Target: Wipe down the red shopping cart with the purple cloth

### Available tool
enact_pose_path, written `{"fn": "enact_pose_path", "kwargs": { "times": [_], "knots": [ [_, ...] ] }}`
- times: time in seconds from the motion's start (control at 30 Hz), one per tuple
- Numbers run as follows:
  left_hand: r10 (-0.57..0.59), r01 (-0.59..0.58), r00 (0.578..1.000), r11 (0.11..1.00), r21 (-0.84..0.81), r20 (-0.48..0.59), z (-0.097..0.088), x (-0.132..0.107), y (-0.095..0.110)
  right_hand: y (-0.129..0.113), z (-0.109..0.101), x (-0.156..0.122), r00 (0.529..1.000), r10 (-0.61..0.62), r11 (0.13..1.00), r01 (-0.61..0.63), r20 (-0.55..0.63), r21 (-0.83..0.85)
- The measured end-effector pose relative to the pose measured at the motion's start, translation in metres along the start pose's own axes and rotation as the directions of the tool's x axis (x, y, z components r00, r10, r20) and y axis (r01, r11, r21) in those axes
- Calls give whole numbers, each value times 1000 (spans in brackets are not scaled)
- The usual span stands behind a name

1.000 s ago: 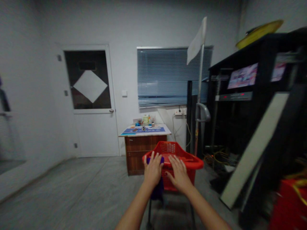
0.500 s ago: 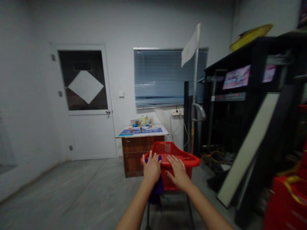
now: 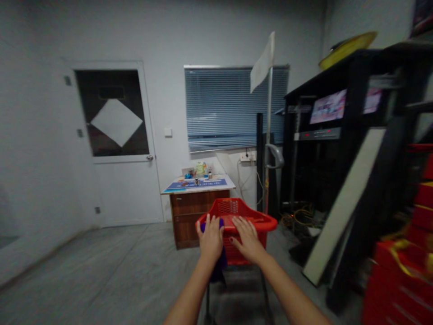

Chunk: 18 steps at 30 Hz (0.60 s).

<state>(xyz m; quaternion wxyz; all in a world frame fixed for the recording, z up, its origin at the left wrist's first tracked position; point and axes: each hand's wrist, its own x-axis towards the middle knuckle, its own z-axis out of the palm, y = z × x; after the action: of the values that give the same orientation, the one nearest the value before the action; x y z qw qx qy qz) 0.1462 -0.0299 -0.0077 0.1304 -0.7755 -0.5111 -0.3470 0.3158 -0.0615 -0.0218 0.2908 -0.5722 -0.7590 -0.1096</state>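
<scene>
A red plastic basket (image 3: 243,257), like a shopping cart's, stands in front of me on thin dark legs. My left hand (image 3: 211,237) is on the left part of its near rim, gripping a purple cloth (image 3: 220,264). The cloth shows beside the fingers and hangs down below the hand; the palm hides the rest. On the middle of the same rim lies my right hand (image 3: 248,239), its fingers stretched forward and its thumb apart. Nothing shows in it. A grey handle (image 3: 275,155) on an upright pole (image 3: 269,117) rises beyond the basket.
Behind the basket stands a brown desk (image 3: 199,212) with small items on top. A black rack (image 3: 318,171) and a leaning pale board (image 3: 345,203) are on the right, near red crates (image 3: 389,284). A white door (image 3: 125,189) is at the left.
The whole view has shifted slightly, with the room and basket a little further left in the picture. Both hands stay at the rim, in nearly the same places.
</scene>
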Motion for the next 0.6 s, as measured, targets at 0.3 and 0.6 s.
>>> {"fn": "enact_pose_path", "kwargs": {
  "times": [0.3, 0.6],
  "knots": [
    [87, -87, 996, 995, -39, 16, 1, -1, 0, 1, 2, -2, 999, 14, 997, -18, -53, -73],
    [95, -95, 995, 995, -13, -5, 9, -4, 9, 18, 9, -13, 984, 137, 986, -147, -111, -83]
  ]
}}
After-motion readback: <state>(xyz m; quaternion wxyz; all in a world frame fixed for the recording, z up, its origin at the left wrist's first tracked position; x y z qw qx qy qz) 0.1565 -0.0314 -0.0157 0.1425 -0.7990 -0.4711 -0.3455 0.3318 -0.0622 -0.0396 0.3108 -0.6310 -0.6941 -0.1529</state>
